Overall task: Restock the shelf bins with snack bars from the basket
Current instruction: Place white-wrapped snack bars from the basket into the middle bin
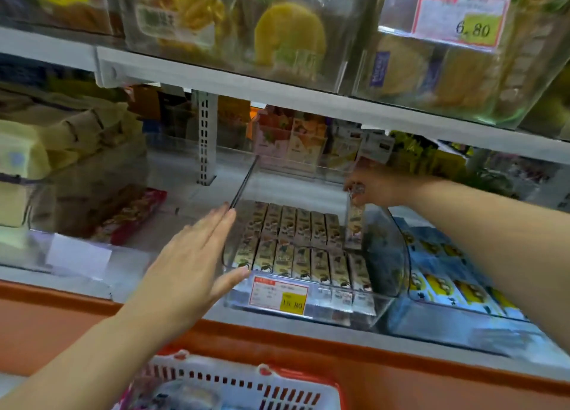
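Note:
A clear plastic shelf bin (382,305) sits on the middle shelf, packed with two rows of upright snack bars (296,243). My right hand (374,186) pinches one snack bar (354,224) by its top end and holds it upright at the right end of the back row. My left hand (191,261) is flat with fingers together, pressed against the bin's left wall. A red and white basket (246,382) lies at the bottom edge below the shelf; its contents are blurred.
A yellow price tag (291,300) hangs on the bin's front. A second clear bin with blue cartoon packs (444,286) stands to the right. Bagged goods (77,169) fill the left of the shelf. The upper shelf (308,98) overhangs closely, and small boxes (290,138) stand behind.

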{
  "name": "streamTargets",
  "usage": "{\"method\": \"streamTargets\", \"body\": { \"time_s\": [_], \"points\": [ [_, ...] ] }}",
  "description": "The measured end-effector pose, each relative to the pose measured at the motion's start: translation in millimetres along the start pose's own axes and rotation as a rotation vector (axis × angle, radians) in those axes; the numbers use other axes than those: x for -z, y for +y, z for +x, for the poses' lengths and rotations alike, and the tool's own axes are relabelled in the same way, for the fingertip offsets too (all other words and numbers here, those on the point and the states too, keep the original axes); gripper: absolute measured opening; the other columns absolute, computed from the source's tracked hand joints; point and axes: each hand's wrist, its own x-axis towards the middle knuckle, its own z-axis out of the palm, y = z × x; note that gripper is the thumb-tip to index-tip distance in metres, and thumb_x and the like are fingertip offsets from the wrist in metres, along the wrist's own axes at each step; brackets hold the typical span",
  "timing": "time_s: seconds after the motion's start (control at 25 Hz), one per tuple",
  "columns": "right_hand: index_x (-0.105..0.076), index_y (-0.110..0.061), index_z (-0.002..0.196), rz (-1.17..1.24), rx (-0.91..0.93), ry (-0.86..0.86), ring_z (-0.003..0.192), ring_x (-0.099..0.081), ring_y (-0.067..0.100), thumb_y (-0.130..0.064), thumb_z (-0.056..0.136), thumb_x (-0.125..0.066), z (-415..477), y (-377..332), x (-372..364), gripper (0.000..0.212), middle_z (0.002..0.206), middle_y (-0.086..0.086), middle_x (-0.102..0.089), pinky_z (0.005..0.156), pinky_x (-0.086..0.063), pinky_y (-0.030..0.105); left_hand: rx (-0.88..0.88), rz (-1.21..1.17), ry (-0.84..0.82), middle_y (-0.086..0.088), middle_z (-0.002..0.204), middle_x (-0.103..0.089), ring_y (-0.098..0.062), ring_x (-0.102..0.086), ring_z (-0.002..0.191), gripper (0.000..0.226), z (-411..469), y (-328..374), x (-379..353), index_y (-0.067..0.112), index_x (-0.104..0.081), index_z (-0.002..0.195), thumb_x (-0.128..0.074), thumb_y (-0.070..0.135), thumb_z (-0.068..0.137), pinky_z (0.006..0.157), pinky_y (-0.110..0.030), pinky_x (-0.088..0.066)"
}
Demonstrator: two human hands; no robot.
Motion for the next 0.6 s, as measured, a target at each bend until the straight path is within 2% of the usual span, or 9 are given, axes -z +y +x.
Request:
{"method": "streamTargets", "body": {
  "time_s": [0.12,0.24,0.36,0.44,0.52,0.6],
  "points": [
    [-0.051,-0.018,0.135,-0.089,-0.042,-0.126,0.122,-0.049,0.022,-0.032,0.093,-0.059,21,5,-20,0.045,0.14,0.006,-0.05,0.095,-0.038,0.026,-0.025,-0.033,0.006,0.013,0.152,0.0,0.0,-0.01,0.138,0.084,-1,-3,-5,0.029,0.004,0.147,-0.018,0.078,0.084,0.112,-0.025,-0.012],
    [-0.046,-0.02,0.141,-0.21,-0.066,-0.151,0.127,-0.046,0.021,-0.044,0.093,-0.056,29,7,-32,0.055,0.144,0.003,-0.047,0.098,-0.036,0.026,-0.027,-0.055,0.015,0.014,0.152,0.0,0.002,-0.007,0.137,0.082,-2,-5,-7,0.031,0.004,0.147,-0.016,0.076,0.082,0.114,-0.025,-0.012],
    [-0.046,-0.021,0.141,-0.196,-0.064,-0.16,0.129,-0.046,0.022,-0.039,0.094,-0.056,21,6,-32,0.051,0.144,0.003,-0.048,0.103,-0.035,0.028,-0.02,-0.076,0.017,0.016,0.151,0.003,0.0,-0.005,0.142,0.082,-5,-3,-5,0.032,0.004,0.147,-0.018,0.077,0.083,0.115,-0.024,-0.007],
    [-0.049,-0.02,0.139,-0.129,-0.049,-0.11,0.127,-0.048,0.023,-0.031,0.098,-0.053,7,-3,-23,0.043,0.143,0.005,-0.05,0.107,-0.037,0.031,-0.019,-0.089,0.032,0.017,0.153,0.0,-0.001,-0.007,0.143,0.077,-13,-1,0,0.031,-0.004,0.149,-0.022,0.074,0.087,0.116,-0.025,-0.009],
    [-0.051,-0.019,0.136,0.012,-0.029,0.015,0.123,-0.051,0.023,-0.028,0.1,-0.048,-13,-19,-10,0.037,0.139,0.005,-0.052,0.104,-0.041,0.033,-0.025,-0.061,0.071,0.013,0.157,-0.011,-0.002,-0.013,0.144,0.074,-26,2,10,0.027,-0.017,0.151,-0.025,0.067,0.089,0.116,-0.024,-0.013],
    [-0.054,-0.027,0.131,0.222,0.015,0.222,0.109,-0.057,0.016,-0.033,0.099,-0.047,-44,-49,-1,0.033,0.123,-0.004,-0.06,0.088,-0.047,0.029,-0.03,-0.031,0.121,0.003,0.154,-0.031,-0.011,-0.031,0.139,0.067,-43,4,18,0.018,-0.033,0.149,-0.037,0.054,0.092,0.114,-0.021,-0.018]
  ]
}}
